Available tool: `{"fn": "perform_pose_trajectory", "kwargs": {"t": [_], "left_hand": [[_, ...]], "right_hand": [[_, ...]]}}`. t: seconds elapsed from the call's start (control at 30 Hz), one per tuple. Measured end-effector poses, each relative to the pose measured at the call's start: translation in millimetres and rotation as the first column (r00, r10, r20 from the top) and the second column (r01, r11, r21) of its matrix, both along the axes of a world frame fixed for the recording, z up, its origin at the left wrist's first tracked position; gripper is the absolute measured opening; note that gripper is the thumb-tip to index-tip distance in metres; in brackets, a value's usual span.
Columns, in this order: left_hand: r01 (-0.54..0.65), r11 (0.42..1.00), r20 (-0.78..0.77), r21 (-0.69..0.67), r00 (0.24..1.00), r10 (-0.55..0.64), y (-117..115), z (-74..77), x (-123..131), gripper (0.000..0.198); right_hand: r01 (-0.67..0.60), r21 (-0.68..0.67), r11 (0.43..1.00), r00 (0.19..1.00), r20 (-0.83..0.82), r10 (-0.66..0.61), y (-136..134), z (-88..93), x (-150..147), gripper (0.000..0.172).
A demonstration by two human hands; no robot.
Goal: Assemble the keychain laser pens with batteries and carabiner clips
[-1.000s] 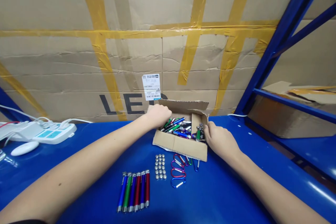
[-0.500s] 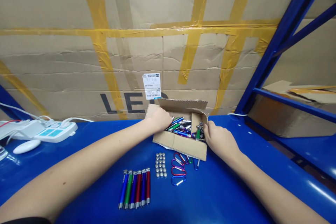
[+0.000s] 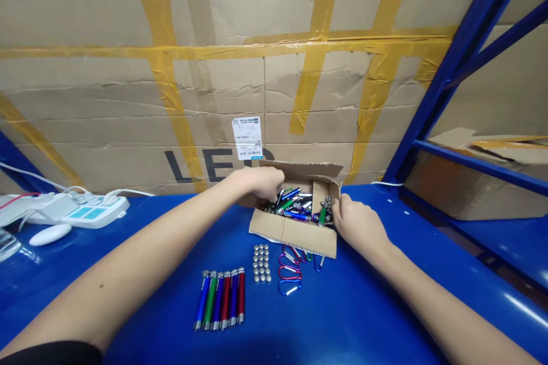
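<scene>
Set out: six metal tubes in a row, silver buttons in a grid, clips grouped. Not set out: loose tubes inside the cardboard box. Right hand: grip closed on box's edge. Left hand: fingers dipped in box, grip hidden, cannot tell. Glossy blue table; taped carton behind, blue rack right, power strip left.

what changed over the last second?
The left hand dipped at the left end of the box, then rose and shifted slightly right; its grip is hidden. Unchanged: right hand holding the box's right edge; tubes, silver discs and clips on the table.
</scene>
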State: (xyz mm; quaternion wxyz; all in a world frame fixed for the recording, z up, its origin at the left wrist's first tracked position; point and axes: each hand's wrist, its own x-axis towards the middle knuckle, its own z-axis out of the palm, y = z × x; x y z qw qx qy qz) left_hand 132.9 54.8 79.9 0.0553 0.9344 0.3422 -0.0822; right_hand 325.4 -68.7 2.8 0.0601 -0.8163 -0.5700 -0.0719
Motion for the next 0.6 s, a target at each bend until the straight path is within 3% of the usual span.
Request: {"fn": "perform_pose_trajectory", "kwargs": {"t": [0.13,0.23,0.27,0.33,0.4,0.47,0.53,0.6], "left_hand": [[0.029,0.977,0.248,-0.213,0.968,0.026,3.5,19.5,-32.4,0.012],[0.048,0.927,0.444,-0.373,0.886,0.133,-5.0,19.1,-64.8,0.013],[0.050,0.887,0.509,-0.459,0.833,0.217,-9.5,15.2,-75.8,0.014],[0.112,0.739,0.610,-0.664,0.653,0.449,-18.8,2.4,-96.6,0.015],[0.203,0.558,0.576,-0.805,0.493,0.652,-26.6,-14.3,-115.4,0.015],[0.290,0.417,0.505,-0.862,0.400,0.765,-32.2,-31.0,-131.4,0.014],[0.330,0.340,0.447,-0.880,0.337,0.829,-36.4,-44.6,-143.0,0.012],[0.324,0.300,0.398,-0.897,0.297,0.868,-40.3,-53.6,-149.0,0.011]], "right_hand": [[0.013,0.020,1.000,0.999,-0.034,-0.012,-0.8,-0.1,2.8,0.038],[0.014,0.040,0.999,0.998,-0.067,-0.011,-1.3,-0.2,6.6,0.041],[0.017,0.043,0.999,0.997,-0.081,-0.013,-1.2,-0.2,8.5,0.041],[0.028,0.043,0.999,0.994,-0.110,-0.023,-0.7,-0.2,14.0,0.041],[0.034,0.034,0.999,0.990,-0.135,-0.029,0.1,0.0,21.1,0.041],[0.041,0.042,0.998,0.990,-0.137,-0.035,0.8,0.4,29.2,0.041],[0.050,0.056,0.997,0.989,-0.140,-0.042,1.3,0.7,37.8,0.042],[0.054,0.054,0.997,0.989,-0.140,-0.046,1.4,0.3,47.3,0.041]]}}
